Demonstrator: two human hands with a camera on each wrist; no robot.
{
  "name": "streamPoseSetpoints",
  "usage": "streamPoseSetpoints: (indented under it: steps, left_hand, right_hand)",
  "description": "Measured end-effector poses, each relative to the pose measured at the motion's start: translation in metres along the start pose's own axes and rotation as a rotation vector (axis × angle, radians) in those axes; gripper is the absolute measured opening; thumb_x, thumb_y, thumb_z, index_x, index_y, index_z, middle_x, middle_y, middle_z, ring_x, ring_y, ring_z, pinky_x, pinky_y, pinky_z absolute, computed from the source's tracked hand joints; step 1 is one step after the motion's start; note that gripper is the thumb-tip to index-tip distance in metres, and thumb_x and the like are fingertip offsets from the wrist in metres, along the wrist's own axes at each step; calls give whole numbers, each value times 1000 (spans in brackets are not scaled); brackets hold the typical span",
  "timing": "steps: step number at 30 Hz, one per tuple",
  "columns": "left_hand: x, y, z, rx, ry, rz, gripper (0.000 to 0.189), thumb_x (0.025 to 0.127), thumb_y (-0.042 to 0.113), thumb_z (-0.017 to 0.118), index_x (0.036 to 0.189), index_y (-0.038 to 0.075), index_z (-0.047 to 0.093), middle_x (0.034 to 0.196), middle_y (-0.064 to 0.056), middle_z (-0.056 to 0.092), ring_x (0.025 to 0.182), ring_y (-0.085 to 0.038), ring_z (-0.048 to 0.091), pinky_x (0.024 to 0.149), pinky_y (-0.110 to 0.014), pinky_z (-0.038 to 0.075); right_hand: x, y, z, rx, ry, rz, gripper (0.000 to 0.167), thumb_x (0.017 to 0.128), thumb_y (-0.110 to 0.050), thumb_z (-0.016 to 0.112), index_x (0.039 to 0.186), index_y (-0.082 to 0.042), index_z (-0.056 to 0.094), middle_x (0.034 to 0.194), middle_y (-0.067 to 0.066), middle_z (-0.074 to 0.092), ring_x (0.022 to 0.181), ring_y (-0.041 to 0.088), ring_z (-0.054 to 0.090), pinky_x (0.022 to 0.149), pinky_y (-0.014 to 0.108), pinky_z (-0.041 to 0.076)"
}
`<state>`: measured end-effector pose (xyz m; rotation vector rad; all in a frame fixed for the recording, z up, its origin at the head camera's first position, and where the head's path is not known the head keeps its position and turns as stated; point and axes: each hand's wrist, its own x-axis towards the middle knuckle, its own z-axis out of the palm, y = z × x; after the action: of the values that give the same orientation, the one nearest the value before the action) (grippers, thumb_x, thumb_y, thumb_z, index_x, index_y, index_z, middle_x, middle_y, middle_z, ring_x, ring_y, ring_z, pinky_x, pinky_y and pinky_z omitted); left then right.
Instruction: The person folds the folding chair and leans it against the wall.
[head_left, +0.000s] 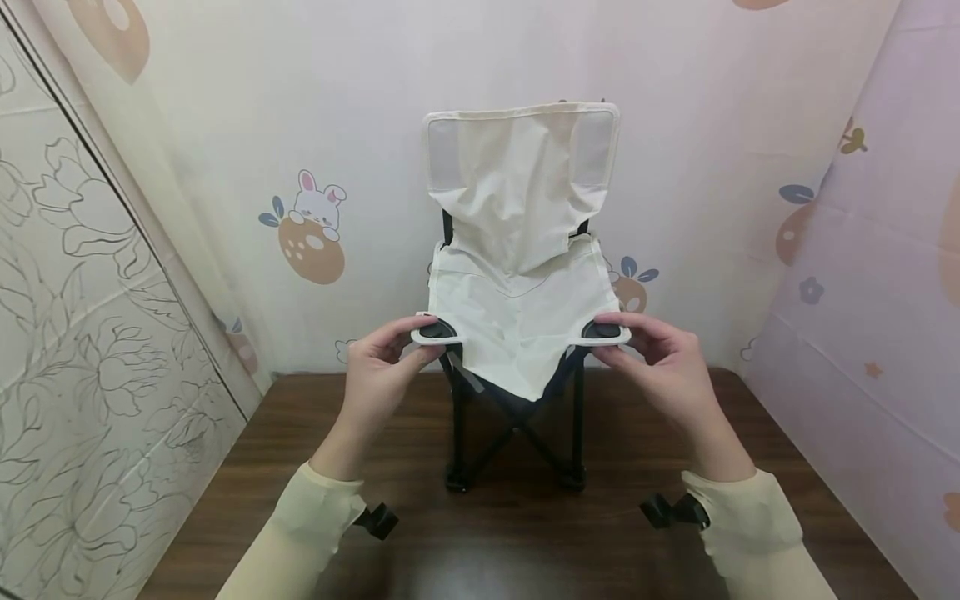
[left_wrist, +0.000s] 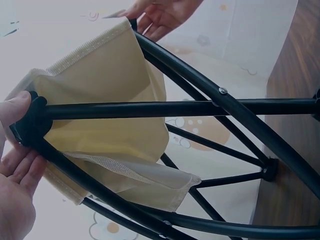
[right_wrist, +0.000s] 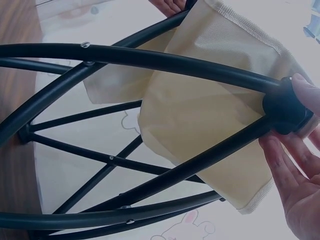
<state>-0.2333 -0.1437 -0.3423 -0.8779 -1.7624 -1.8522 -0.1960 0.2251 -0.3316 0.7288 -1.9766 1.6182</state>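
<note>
A small folding chair (head_left: 517, 292) with cream fabric and a black tube frame stands unfolded and upright on the wooden table. My left hand (head_left: 381, 367) pinches the front left corner of the seat, and my right hand (head_left: 663, 362) pinches the front right corner. In the left wrist view, the thumb and fingers lie about a black corner joint (left_wrist: 34, 120) where two tubes meet. The right wrist view shows the other corner joint (right_wrist: 286, 107) between thumb and fingers. The seat fabric sags in the middle, above crossed legs (head_left: 517, 427).
The brown wooden table (head_left: 510, 550) lies under the chair. Behind it hangs a pale curtain (head_left: 360, 100) with rabbit and carrot prints. A floral-patterned panel (head_left: 90, 333) borders the left side, and another printed cloth (head_left: 877, 317) the right.
</note>
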Motion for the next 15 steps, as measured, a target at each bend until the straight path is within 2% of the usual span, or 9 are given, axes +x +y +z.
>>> streamPoseSetpoints:
  steps: [4, 15]
  left_hand:
    - [1, -1, 1, -14, -2, 9, 38, 89, -18, 80, 125, -6, 77, 121, -21, 78, 114, -24, 77, 99, -35, 62]
    - [2, 1, 3, -12, -7, 6, 38, 89, -18, 80, 125, -7, 76, 123, -21, 77, 118, -24, 76, 102, -35, 60]
  right_hand:
    - [1, 0, 1, 27, 3, -1, 41, 89, 18, 80, 129, 10, 73, 112, 3, 78, 100, 12, 76, 85, 23, 63]
    - [2, -2, 3, 18, 8, 16, 41, 90, 17, 81, 129, 9, 73, 115, 3, 78, 105, 13, 76, 88, 24, 63]
